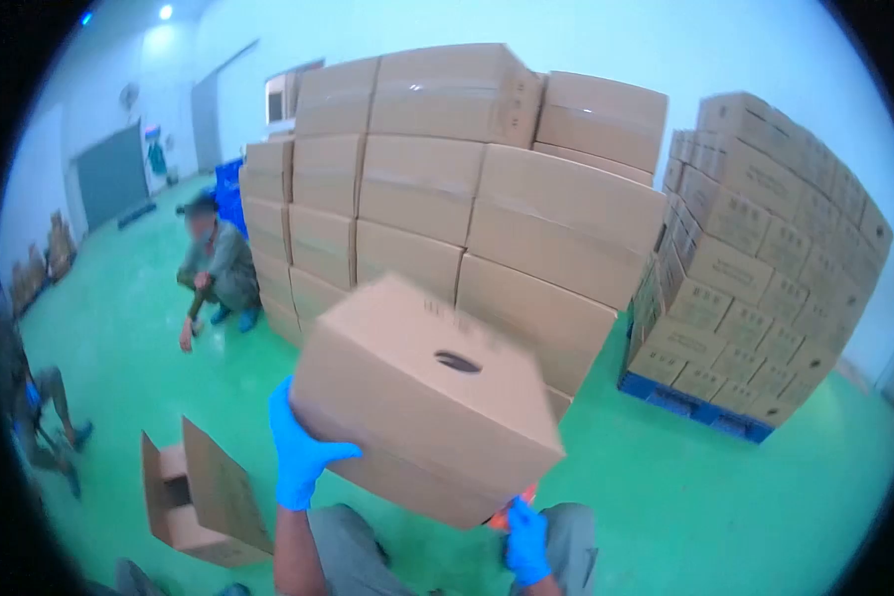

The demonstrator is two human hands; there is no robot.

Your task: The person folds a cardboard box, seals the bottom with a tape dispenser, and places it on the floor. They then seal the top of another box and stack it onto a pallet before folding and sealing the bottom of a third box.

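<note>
A brown cardboard box [417,397] is tilted in front of me above my knees, with an oval hand hole in one face. My left hand [303,452], in a blue glove, grips its left side, with the thumb across the near face and the fingers around the edge. My right hand [528,544], also gloved in blue, is closed below the box's lower right corner. An orange-red object [515,509] shows at its fingers, partly hidden by the box; I cannot make out its kind.
Stacked cardboard boxes [417,189] stand close behind the held box. More cartons [755,268] sit on a blue pallet [680,402] at right. An open carton [214,497] lies on the green floor at left. One person [223,263] squats beyond; another [40,397] is at the left edge.
</note>
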